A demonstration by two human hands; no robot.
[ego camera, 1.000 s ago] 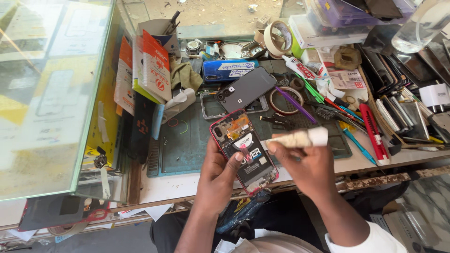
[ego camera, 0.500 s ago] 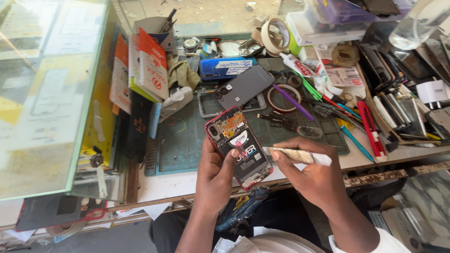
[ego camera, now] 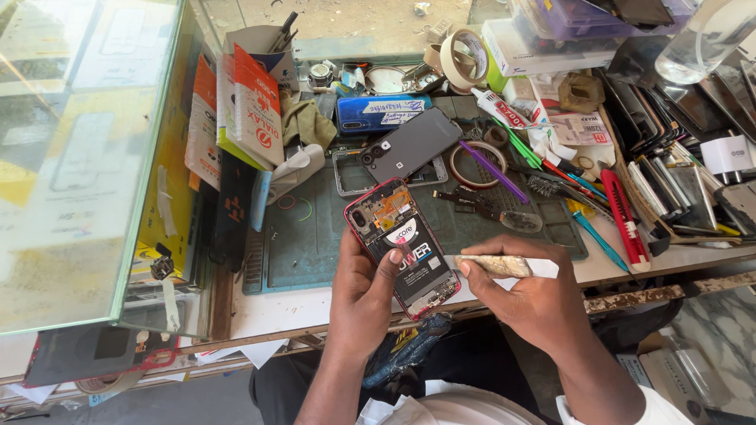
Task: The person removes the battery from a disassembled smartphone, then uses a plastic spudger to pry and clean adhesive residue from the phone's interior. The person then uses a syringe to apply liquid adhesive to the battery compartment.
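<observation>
An opened phone (ego camera: 403, 245) with a red frame lies back-side up in my left hand (ego camera: 361, 297), its black battery and circuit boards exposed. My left thumb presses on the battery's upper part. My right hand (ego camera: 526, 295) grips a worn, whitish flat tool (ego camera: 504, 266), held sideways with its tip at the phone's right edge, level with the battery. Both hands hover over the near edge of a green work mat (ego camera: 307, 244).
A dark back cover (ego camera: 409, 145) and a blue phone (ego camera: 383, 111) lie further back on the mat. Tape rolls (ego camera: 463, 57), tweezers, screwdrivers and a red cutter (ego camera: 624, 216) crowd the right side. Boxes (ego camera: 250, 102) and a glass counter (ego camera: 79, 157) stand at left.
My right hand dropped lower and turned the tool's tip in toward the phone's right edge. The phone shifted a little nearer to me in my left hand.
</observation>
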